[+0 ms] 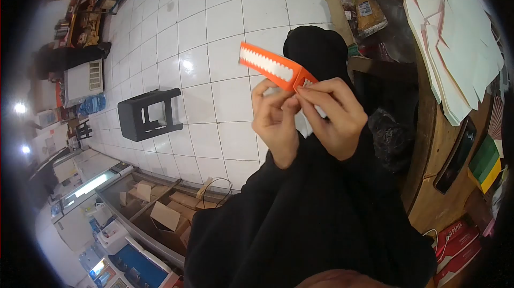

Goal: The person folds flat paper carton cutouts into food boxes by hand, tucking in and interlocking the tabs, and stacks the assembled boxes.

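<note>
An orange folded card piece with a white, jagged-edged panel is held up in front of my lap. It bends at a crease near my fingers, and a shorter orange part turns off to the right. My left hand has its fingers curled at the lower edge of the card, beneath the crease. Pinched on the shorter part is my right hand, its thumb and forefinger close to my left fingertips. Something whitish shows between the hands, too small to name.
At right is a wooden table with a stack of white papers and a dark phone-like object. A black plastic stool stands on the tiled floor. Open cardboard boxes lie at lower left.
</note>
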Available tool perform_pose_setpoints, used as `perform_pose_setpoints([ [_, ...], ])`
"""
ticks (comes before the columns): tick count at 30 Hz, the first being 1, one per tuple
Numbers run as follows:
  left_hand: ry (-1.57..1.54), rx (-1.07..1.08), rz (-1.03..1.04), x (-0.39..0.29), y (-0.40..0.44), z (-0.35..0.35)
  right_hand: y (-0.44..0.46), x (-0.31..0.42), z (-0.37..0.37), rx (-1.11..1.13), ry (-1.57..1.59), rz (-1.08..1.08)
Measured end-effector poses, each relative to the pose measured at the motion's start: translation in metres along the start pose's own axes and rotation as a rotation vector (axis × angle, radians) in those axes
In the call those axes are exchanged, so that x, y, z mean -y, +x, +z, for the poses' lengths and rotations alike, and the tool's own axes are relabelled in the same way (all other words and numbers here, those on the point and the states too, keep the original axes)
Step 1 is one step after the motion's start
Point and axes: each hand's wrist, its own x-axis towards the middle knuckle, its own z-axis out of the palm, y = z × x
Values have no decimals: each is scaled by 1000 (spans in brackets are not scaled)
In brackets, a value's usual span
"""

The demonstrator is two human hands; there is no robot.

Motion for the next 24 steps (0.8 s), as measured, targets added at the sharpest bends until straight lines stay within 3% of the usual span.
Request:
perform_pose_setpoints([
  [3, 52, 35, 17, 2, -5, 2, 0, -5, 12, -55, -74, -75],
  [5, -52, 7, -100, 0, -2, 0, -3, -4, 12, 16, -149, -104],
  [6, -206, -116, -180, -8, 4, 0, -4, -1, 13, 61, -210, -127],
  [9, -371, -162, -92, -18, 23, -15, -8, 0, 16, 143, -256, -114],
  [11, -349, -306, -65, -39, 30, -12, -13, -12, 22, 27, -45, 101],
  [13, -318, -223, 9, -35, 30, -23, -16, -21, 20, -12, 50, 249],
  [15, -197, -362, 38, -31, 32, -25, -17, -25, 13, 56, 60, 303],
  [16, -252, -266, -48, -32, 28, -20, -13, -23, 11, 49, 28, 172],
  [17, -251, -268, -49, -25, 21, -14, -12, -24, 10, 52, 29, 173],
  [19, -272, -162, -170, -9, 12, -11, -10, -27, 7, 257, 42, -148],
  [21, -218, -113, -324, -2, 14, -18, -9, -26, 3, 294, 51, -173],
  [22, -159, -96, -438, 1, 16, -20, -9, -26, 1, 295, 111, -86],
  [23, -159, -94, -440, 4, 15, -21, -9, -25, -2, 295, 170, 4],
  [24, -79, -100, -301, 7, 13, -20, -9, -21, -5, 295, 170, 6],
])
